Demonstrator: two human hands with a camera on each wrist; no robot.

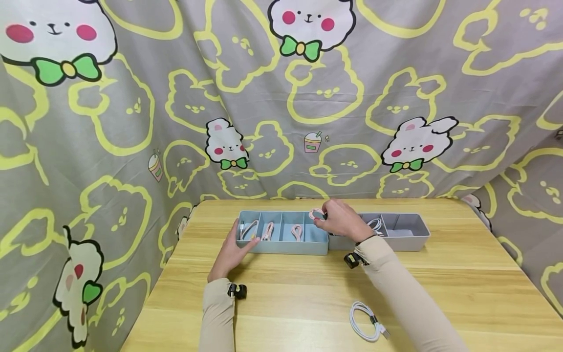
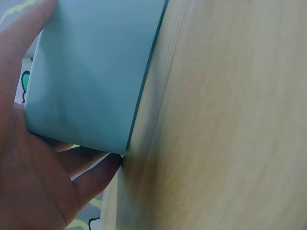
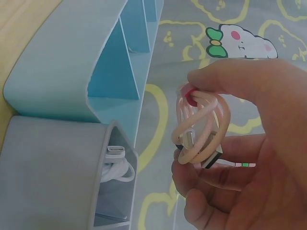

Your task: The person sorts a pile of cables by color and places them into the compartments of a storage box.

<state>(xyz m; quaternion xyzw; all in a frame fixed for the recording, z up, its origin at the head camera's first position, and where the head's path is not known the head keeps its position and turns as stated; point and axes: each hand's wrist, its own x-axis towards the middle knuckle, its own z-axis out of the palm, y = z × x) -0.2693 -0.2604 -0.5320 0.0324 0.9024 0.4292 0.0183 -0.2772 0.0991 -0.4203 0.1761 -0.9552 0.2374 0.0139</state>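
My left hand (image 1: 233,252) grips the left end of a light blue divided box (image 1: 290,248); its thumb lies at the front rim and its fingers wrap round the end wall (image 2: 91,81). Above the box's rightmost compartment, my right hand (image 1: 343,219) pinches a coiled pink cable (image 3: 204,122) between thumb and fingers. A red tie (image 3: 191,96) binds that coil, and its metal plug points downward. Inside the blue box lie a cable (image 1: 249,228) in the left compartment and pink cables (image 1: 267,231) in the two beside it.
A grey divided box (image 1: 406,244) adjoins the blue one on the right, with a white cable (image 1: 375,225) inside. Nearer me on the wooden table (image 1: 281,303) lies a coiled white cable (image 1: 353,320) with a black strap. A patterned curtain (image 1: 272,107) hangs behind.
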